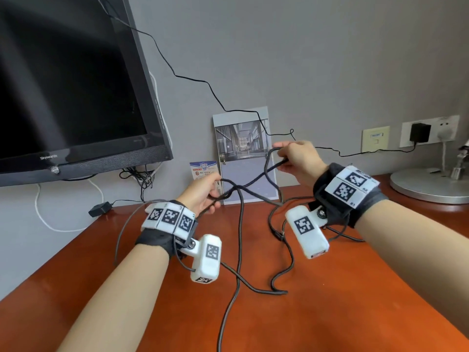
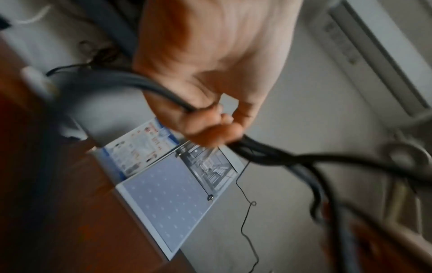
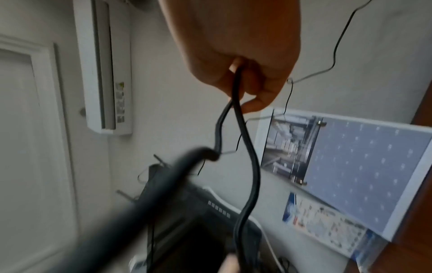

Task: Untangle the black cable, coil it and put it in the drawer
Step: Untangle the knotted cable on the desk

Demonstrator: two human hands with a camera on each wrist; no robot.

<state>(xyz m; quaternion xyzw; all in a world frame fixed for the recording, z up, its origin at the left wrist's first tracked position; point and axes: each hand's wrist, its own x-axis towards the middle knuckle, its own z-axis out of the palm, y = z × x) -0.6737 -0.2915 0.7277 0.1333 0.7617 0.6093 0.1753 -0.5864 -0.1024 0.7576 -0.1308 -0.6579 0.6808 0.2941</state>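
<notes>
One black cable point(image 1: 238, 240) trails in loose loops across the wooden desk point(image 1: 330, 313) and rises to two raised hands. The left hand point(image 1: 203, 193) curls its fingers around crossed strands; the right hand point(image 1: 298, 158), higher, pinches a doubled loop. The strands cross once between the hands. Behind them, two printed cards lean on the wall: one large board point(image 1: 243, 153), one small leaflet point(image 1: 203, 168). One television point(image 1: 71, 85) stands left, one lamp base point(image 1: 429, 185) right.

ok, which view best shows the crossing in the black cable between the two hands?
Head view: the black cable crosses itself between left hand and right hand, the rest trailing over the desk. Both wrist views are blurred, showing only strands leaving each grip.
</notes>
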